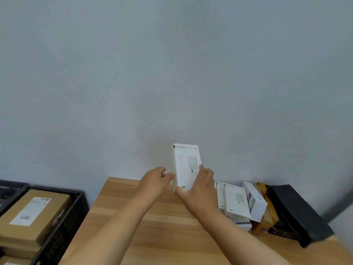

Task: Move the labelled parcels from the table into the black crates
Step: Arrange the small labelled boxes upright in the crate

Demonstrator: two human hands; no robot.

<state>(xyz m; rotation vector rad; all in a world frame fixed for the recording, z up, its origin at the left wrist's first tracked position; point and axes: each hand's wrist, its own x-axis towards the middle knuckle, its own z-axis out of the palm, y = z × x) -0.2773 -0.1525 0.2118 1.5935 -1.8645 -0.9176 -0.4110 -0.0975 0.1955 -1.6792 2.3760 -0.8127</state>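
right hand [198, 188] grips 1 white parcel [186, 165] upright; left hand [156, 178] loosely curled beside it, holding nothing. black crate [72, 217] part-filled; a pile [246, 205] remains on table [152, 226].

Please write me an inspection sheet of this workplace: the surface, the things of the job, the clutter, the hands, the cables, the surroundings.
Surface: wooden table, light grain, against the wall.
Job's things: white box held upright above the table; more white boxes heaped at the right; black crate at the left, holding a brown labelled parcel.
Clutter: black package and yellow-brown boxes at the far right.
Hands: right hand grips the white box; left hand touches its left edge, fingers curled.
Cables: nothing seen.
Surroundings: plain grey wall.
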